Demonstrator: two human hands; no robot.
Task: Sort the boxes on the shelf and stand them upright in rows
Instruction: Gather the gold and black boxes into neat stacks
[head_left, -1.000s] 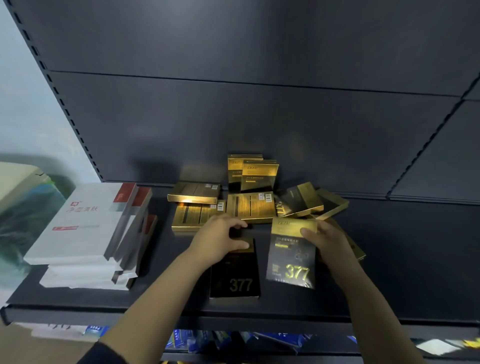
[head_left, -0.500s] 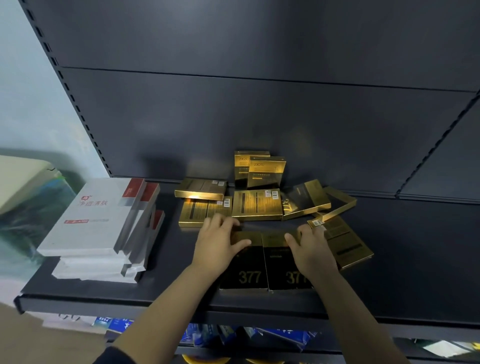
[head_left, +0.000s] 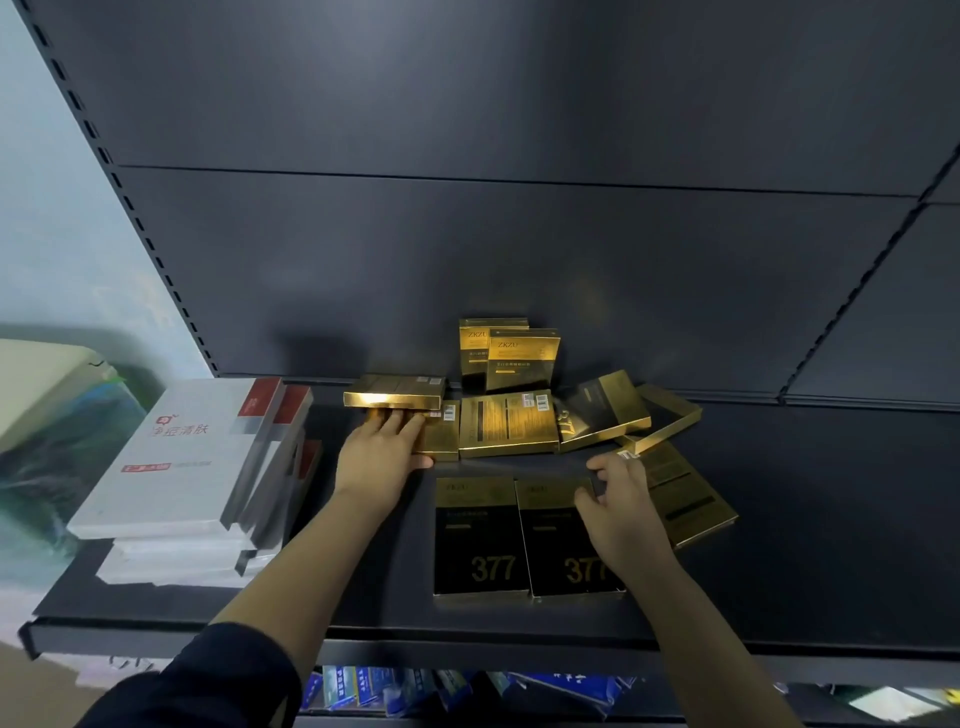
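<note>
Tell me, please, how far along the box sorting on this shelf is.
Done: two gold boxes stand upright against the back panel. In hand: the left hand lies on a flat gold box, the right hand is at the top of one of two black boxes lying side by side. Left: the other boxes lie flat or tilted.

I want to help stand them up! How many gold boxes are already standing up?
2. One shiny gold cardboard box stands at the back of the dark metal shelf; a second gold box stands just left, partly behind it. Others could hide behind them.
</note>
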